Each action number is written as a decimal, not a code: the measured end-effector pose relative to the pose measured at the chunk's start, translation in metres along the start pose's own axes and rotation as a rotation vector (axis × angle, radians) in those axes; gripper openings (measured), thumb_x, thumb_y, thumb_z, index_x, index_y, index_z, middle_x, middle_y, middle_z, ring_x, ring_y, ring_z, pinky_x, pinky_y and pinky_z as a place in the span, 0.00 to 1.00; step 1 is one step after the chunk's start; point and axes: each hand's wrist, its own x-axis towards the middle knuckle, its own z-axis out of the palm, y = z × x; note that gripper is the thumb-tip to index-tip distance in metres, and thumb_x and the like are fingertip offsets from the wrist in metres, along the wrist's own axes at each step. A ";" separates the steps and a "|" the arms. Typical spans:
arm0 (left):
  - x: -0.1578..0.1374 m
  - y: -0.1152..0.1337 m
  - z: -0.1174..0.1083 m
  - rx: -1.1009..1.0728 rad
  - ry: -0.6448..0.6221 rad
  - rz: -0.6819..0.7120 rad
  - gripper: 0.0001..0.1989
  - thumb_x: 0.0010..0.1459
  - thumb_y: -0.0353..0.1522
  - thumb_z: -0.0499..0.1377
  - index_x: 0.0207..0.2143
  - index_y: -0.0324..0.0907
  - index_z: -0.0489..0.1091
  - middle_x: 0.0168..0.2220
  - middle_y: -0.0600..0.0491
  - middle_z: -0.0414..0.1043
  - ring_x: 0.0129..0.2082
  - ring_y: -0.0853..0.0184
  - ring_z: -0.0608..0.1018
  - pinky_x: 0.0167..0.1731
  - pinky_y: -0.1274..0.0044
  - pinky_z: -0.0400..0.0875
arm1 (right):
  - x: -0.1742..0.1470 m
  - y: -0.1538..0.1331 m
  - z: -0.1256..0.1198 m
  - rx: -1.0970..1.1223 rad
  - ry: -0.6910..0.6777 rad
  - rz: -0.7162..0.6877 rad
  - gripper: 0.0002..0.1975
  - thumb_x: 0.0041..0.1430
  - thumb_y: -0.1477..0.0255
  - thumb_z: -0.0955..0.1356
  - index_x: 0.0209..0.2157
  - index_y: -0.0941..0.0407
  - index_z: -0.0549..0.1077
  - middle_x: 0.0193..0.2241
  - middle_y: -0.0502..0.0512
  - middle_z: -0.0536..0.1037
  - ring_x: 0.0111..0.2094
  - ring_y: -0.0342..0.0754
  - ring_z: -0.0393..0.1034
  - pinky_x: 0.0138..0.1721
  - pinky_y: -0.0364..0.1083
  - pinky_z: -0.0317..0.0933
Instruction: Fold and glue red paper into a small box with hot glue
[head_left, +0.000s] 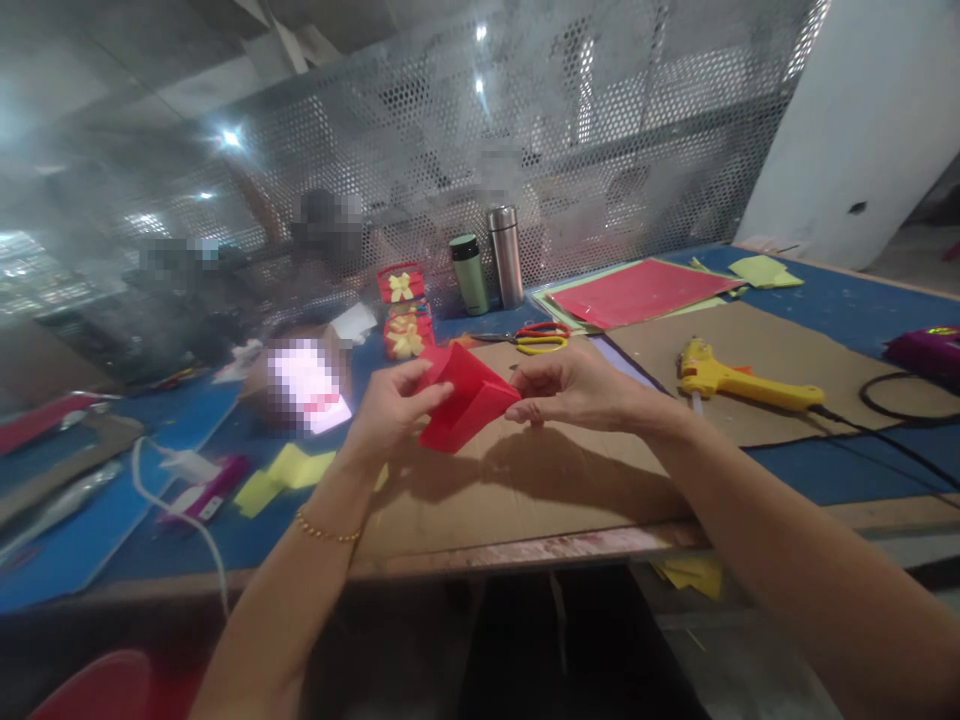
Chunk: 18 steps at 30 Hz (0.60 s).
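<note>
Ctr frame, L hand [394, 405] and R hand [566, 392], fingers pinching 1 red sheet [466, 405]! Part-folded, flap's loose; bow-trimmed red pieces [406, 340], upper ctr, look done.

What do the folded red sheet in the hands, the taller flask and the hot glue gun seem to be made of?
Folded red sheet: perhaps matte paper or felt; no gloss, stiff folds, texture too blurred to decide.
Taller flask: probably steel, satin, by its silvery body and vertical highlights.
Hot glue gun: apparently yellow plastic, smooth, from its molded shape.
</note>
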 end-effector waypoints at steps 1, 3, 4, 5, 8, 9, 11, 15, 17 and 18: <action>0.000 0.001 0.000 -0.016 0.000 0.009 0.13 0.49 0.38 0.74 0.35 0.40 0.81 0.30 0.53 0.80 0.28 0.70 0.78 0.28 0.81 0.72 | 0.000 0.000 0.000 0.008 0.009 -0.002 0.16 0.57 0.59 0.73 0.26 0.57 0.74 0.21 0.49 0.76 0.23 0.40 0.70 0.25 0.40 0.61; 0.000 0.004 0.000 -0.037 0.001 0.033 0.14 0.46 0.38 0.75 0.32 0.40 0.81 0.30 0.54 0.79 0.28 0.71 0.77 0.29 0.81 0.73 | 0.000 0.000 0.002 0.022 0.040 -0.002 0.16 0.56 0.59 0.74 0.25 0.57 0.73 0.21 0.49 0.75 0.23 0.40 0.70 0.24 0.40 0.61; 0.000 0.005 0.001 -0.046 0.000 0.046 0.14 0.45 0.38 0.76 0.31 0.40 0.81 0.29 0.54 0.79 0.28 0.71 0.77 0.29 0.81 0.73 | 0.000 0.000 0.002 0.027 0.058 -0.005 0.16 0.56 0.59 0.74 0.25 0.57 0.73 0.21 0.48 0.74 0.23 0.40 0.69 0.24 0.40 0.61; 0.000 0.006 0.001 -0.055 -0.001 0.059 0.14 0.45 0.38 0.76 0.30 0.40 0.81 0.29 0.54 0.79 0.28 0.71 0.77 0.30 0.81 0.74 | 0.000 -0.001 0.003 0.032 0.077 -0.009 0.16 0.56 0.59 0.74 0.25 0.57 0.72 0.21 0.48 0.74 0.22 0.40 0.69 0.24 0.40 0.60; 0.001 0.005 0.000 -0.081 -0.011 0.083 0.14 0.43 0.38 0.77 0.29 0.40 0.81 0.29 0.54 0.80 0.28 0.71 0.78 0.32 0.80 0.75 | -0.001 -0.003 0.005 0.055 0.115 -0.024 0.15 0.56 0.61 0.74 0.25 0.57 0.72 0.20 0.48 0.73 0.22 0.40 0.68 0.23 0.39 0.60; 0.002 0.004 -0.001 -0.089 -0.011 0.085 0.15 0.43 0.38 0.77 0.30 0.41 0.81 0.30 0.53 0.80 0.29 0.71 0.78 0.32 0.80 0.76 | -0.001 -0.004 0.005 0.064 0.115 -0.027 0.15 0.56 0.61 0.74 0.25 0.56 0.71 0.20 0.48 0.73 0.22 0.40 0.68 0.23 0.39 0.60; 0.003 0.003 -0.002 -0.099 -0.011 0.082 0.15 0.42 0.38 0.77 0.30 0.41 0.81 0.30 0.53 0.80 0.28 0.71 0.78 0.32 0.80 0.76 | -0.001 -0.005 0.005 0.073 0.102 -0.030 0.15 0.55 0.61 0.74 0.26 0.56 0.72 0.20 0.48 0.73 0.22 0.40 0.68 0.23 0.40 0.60; 0.002 0.003 -0.003 -0.067 -0.020 0.090 0.13 0.44 0.38 0.76 0.30 0.40 0.81 0.29 0.53 0.80 0.28 0.71 0.77 0.31 0.80 0.76 | -0.002 -0.007 0.004 0.035 0.077 -0.039 0.15 0.58 0.60 0.73 0.27 0.57 0.72 0.21 0.48 0.73 0.23 0.40 0.67 0.24 0.40 0.59; 0.000 0.003 -0.002 -0.013 -0.027 0.099 0.12 0.46 0.37 0.75 0.30 0.40 0.81 0.31 0.52 0.80 0.29 0.70 0.78 0.32 0.80 0.75 | -0.002 -0.008 0.004 -0.035 0.079 -0.068 0.15 0.59 0.59 0.72 0.28 0.57 0.73 0.22 0.48 0.72 0.24 0.40 0.65 0.25 0.40 0.56; 0.000 0.004 -0.002 0.019 -0.030 0.107 0.11 0.47 0.36 0.75 0.31 0.40 0.81 0.31 0.52 0.81 0.29 0.70 0.78 0.32 0.79 0.75 | -0.002 -0.008 0.004 -0.072 0.081 -0.088 0.16 0.59 0.59 0.72 0.28 0.57 0.74 0.22 0.47 0.72 0.24 0.40 0.63 0.25 0.40 0.55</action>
